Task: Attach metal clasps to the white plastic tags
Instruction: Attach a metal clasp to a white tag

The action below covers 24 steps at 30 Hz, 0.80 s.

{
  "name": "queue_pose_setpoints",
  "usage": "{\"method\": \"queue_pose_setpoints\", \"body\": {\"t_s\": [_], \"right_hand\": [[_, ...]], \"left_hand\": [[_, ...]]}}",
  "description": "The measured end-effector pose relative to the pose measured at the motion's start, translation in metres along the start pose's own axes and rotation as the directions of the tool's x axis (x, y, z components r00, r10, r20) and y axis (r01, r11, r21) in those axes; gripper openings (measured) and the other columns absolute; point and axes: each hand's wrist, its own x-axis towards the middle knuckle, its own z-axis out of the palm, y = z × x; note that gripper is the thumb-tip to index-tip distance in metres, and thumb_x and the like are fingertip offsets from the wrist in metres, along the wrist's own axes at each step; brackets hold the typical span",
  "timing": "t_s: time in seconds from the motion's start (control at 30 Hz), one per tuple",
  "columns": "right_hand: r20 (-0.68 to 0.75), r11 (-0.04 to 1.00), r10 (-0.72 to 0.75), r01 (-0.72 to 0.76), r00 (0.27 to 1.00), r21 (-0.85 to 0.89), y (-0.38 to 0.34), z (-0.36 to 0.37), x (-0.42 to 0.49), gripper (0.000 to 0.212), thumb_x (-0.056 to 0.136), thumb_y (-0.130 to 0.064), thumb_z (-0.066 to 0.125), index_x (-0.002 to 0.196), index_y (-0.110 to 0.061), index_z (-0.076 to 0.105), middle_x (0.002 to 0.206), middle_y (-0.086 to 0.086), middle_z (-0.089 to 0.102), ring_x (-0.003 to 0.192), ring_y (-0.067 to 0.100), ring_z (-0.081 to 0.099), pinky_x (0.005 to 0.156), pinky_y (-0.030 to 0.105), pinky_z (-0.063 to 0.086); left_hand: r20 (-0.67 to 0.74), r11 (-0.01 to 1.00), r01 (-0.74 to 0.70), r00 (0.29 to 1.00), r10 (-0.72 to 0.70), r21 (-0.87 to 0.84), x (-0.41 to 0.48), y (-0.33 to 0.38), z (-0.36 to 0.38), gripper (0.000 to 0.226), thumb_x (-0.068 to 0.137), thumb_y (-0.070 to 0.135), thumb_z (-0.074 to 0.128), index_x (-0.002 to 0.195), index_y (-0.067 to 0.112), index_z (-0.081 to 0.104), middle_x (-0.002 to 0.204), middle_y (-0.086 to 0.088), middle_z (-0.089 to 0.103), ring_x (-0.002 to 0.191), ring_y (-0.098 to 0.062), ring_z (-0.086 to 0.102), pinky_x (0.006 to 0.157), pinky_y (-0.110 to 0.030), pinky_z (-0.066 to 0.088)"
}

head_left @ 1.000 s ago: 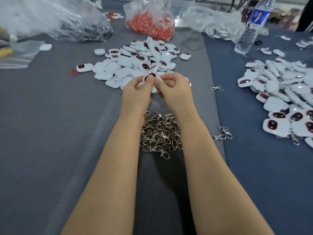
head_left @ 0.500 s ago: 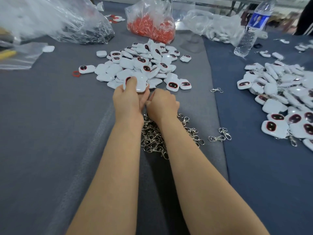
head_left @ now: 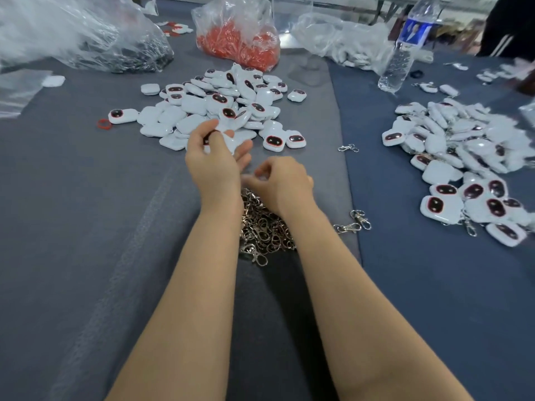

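1. We are in a small assembly workshop, at a work table [head_left: 72, 227] covered in grey and blue cloth.
2. Heaps of white rounded plastic tags [head_left: 197, 107] and silvery metal clasps [head_left: 263, 230] lie loose on it.
3. A clear plastic bag of small red parts [head_left: 237, 44] sits behind.

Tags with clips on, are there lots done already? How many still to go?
Done: the pile on the blue cloth at the right, where some tags show clasps. In hand: the left hand holds one white tag while the right hand curls above the heap of clasps; blur hides whether it has one. Left: the big middle pile of tags, no clasps seen on them.
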Motion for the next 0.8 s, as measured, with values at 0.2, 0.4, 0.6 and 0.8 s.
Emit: {"method": "queue_pose_setpoints", "body": {"t_s": [0.2, 0.4, 0.6, 0.8], "right_hand": [[-0.001, 0.982, -0.012, 0.012, 1.000, -0.187, -0.018, 0.014, 0.003, 0.024, 0.093, -0.023, 0.048, 0.115, -0.015, 0.055, 0.122, 0.010, 0.055, 0.117, 0.030, 0.047, 0.092, 0.040, 0.036], [-0.132, 0.816, 0.045, 0.040, 0.990, 0.576, 0.005, -0.017, -0.002, 0.015, 0.094, -0.012, 0.053, 0.081, -0.018, 0.049, 0.077, -0.001, 0.057, 0.080, 0.023, 0.056, 0.076, 0.032, 0.045], [-0.072, 0.504, -0.022, 0.074, 0.997, 0.860, 0.037, -0.048, -0.015, 0.012, 0.093, -0.007, 0.058, 0.082, -0.014, 0.059, 0.066, -0.001, 0.064, 0.056, 0.007, 0.057, 0.057, 0.019, 0.049], [-0.151, 0.566, 0.015, 0.116, 0.988, 0.816, 0.042, -0.045, -0.018, 0.012, 0.091, -0.008, 0.060, 0.083, -0.012, 0.067, 0.060, -0.007, 0.066, 0.057, 0.005, 0.059, 0.059, 0.018, 0.050]], "left_hand": [[-0.048, 1.000, 0.007, 0.999, -0.007, -0.009, 0.003, -0.004, -0.004, 0.030, 0.095, 0.005, 0.034, 0.110, 0.018, 0.057, 0.101, -0.005, 0.058, 0.071, -0.012, 0.067, 0.060, -0.020, 0.054], [0.125, 0.933, -0.078, 0.992, 0.036, 0.352, 0.000, -0.010, -0.002, 0.017, 0.092, 0.014, 0.049, 0.086, 0.022, 0.063, 0.102, -0.010, 0.063, 0.101, -0.020, 0.063, 0.090, -0.034, 0.053], [0.488, 0.704, -0.406, 0.867, 0.095, 0.583, -0.018, -0.018, 0.005, 0.005, 0.088, 0.021, 0.063, 0.087, 0.020, 0.067, 0.111, -0.007, 0.049, 0.077, 0.025, 0.048, 0.068, 0.009, 0.029], [0.529, 0.666, -0.411, 0.848, 0.029, 0.622, -0.018, -0.022, 0.008, 0.005, 0.088, 0.025, 0.063, 0.087, 0.022, 0.067, 0.112, -0.011, 0.059, 0.097, -0.014, 0.055, 0.084, -0.016, 0.041]]}}
